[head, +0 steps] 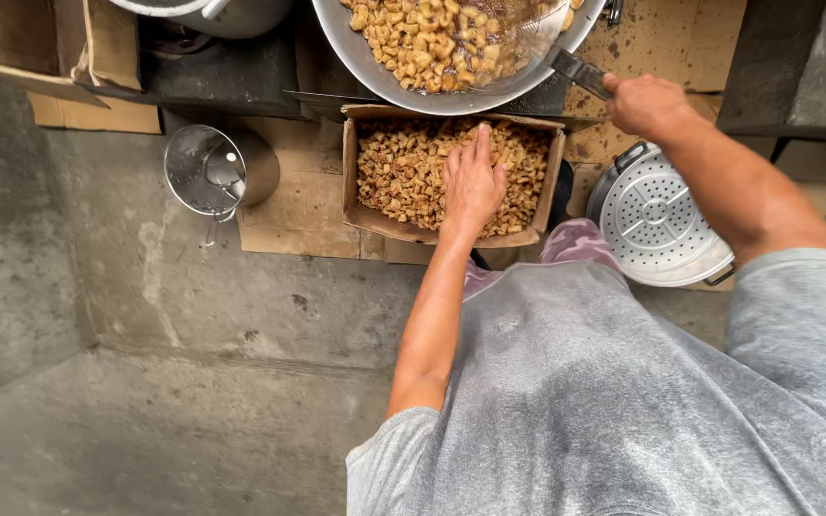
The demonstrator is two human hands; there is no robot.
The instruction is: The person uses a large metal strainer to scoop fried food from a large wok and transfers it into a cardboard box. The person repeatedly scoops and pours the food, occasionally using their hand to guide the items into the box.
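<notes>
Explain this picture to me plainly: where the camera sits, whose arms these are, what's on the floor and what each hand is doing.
There is one view, from a camera on the person's head, looking down over a grey shirt. Both bare arms are that person's. The left hand rests flat on brown fried pieces in a cardboard box. The right hand grips the handle of a skimmer reaching into a big metal wok of frying pieces. On the concrete floor lie flattened cardboard, a metal pot and a perforated steamer tray.

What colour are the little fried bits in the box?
Golden brown, the fried bits in the cardboard box, head view.
</notes>
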